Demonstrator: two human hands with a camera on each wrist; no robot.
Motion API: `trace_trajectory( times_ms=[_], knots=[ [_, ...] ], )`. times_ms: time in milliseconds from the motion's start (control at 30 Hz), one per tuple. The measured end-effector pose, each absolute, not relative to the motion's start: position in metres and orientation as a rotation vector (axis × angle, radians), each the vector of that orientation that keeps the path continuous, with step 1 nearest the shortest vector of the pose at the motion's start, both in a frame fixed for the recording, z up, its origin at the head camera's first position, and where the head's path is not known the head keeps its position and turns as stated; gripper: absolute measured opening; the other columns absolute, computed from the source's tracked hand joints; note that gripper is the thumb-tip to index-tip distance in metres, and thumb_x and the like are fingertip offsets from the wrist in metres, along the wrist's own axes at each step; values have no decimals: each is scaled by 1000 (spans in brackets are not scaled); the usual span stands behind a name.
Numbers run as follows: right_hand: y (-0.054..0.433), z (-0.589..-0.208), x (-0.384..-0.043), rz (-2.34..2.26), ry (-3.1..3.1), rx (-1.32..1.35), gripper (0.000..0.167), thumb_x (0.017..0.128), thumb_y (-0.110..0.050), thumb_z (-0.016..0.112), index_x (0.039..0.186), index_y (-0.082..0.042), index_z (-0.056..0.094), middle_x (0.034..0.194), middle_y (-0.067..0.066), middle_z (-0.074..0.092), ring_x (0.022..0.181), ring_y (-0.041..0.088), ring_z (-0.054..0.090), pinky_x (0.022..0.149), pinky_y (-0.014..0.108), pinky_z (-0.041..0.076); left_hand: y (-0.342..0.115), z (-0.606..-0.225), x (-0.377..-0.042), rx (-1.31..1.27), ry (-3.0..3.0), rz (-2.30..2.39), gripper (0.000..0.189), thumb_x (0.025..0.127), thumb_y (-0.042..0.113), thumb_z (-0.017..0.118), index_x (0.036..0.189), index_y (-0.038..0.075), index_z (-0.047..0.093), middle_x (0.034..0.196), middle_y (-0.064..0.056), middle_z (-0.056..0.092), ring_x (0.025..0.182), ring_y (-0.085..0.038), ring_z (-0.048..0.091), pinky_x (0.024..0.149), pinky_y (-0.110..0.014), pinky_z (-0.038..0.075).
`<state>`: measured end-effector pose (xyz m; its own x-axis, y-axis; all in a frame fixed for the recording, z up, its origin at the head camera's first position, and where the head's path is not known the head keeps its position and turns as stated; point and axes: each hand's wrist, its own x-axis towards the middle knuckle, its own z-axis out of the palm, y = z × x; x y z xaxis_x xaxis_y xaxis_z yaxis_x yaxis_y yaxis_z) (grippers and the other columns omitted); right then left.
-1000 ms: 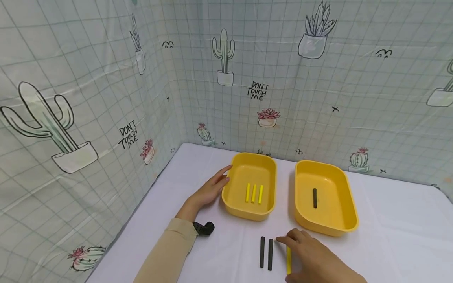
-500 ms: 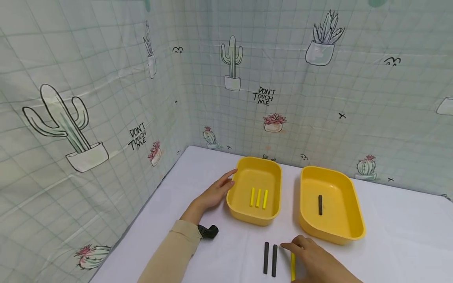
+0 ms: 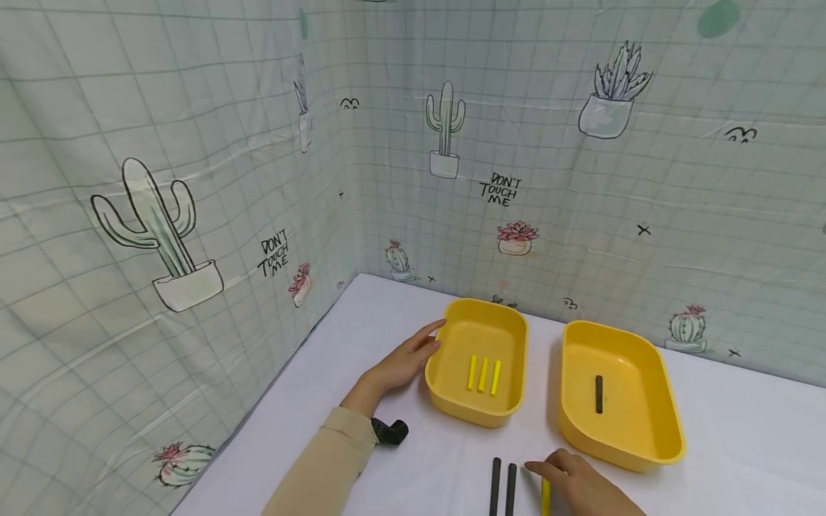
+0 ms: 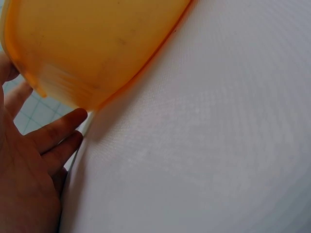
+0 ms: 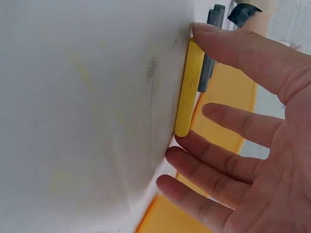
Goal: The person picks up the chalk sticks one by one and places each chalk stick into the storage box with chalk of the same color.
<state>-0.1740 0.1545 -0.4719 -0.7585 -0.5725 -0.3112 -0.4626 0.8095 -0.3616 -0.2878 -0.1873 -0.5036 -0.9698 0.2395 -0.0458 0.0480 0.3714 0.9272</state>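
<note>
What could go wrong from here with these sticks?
Your right hand seems to pinch the slim yellow stick by its ends, so it might slip. Two slim dark sticks lie close beside it, so that grip could knock them. Your left hand touches the left rounded yellow tray; a nudge might roll its three yellow sticks.

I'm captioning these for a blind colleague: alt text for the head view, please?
The right hand pinches a yellow stick beside two dark sticks; the left hand touches a yellow tray holding three yellow sticks. A second tray, at right, holds one dark stick.
</note>
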Motion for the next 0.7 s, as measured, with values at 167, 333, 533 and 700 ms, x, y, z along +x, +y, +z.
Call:
trace_trajectory(
  times_ms=[167,333,533,700],
  knots=[
    [156,-469,-174,-333,2621,-794,88,68,-73,84,136,-19,65,115,-4,61,86,5,52,81,35,59,-186,-501,-286,241,2456,1646,47,110,47,45,156,51,37,159,-10,49,148,-33,44,125,-61,27],
    [159,-460,-169,-353,2624,-762,91,66,-72,86,139,-22,62,117,-5,60,85,6,51,80,35,59,-182,-503,-285,241,2451,1621,48,109,49,45,157,51,36,159,-10,49,148,-33,44,125,-60,27],
    [144,-445,-169,-417,2612,-483,83,63,-48,97,137,-29,64,119,-5,62,87,15,55,89,47,60,-183,-504,-290,254,2468,1605,50,108,54,44,156,53,34,160,-9,47,149,-33,43,125,-61,26],
    [136,-434,-168,-409,2666,-489,81,64,-47,97,137,-32,64,120,-8,61,89,12,57,91,44,61,-187,-503,-289,253,2468,1612,50,109,50,45,158,50,34,160,-11,47,149,-34,42,125,-61,26]
  ],
)
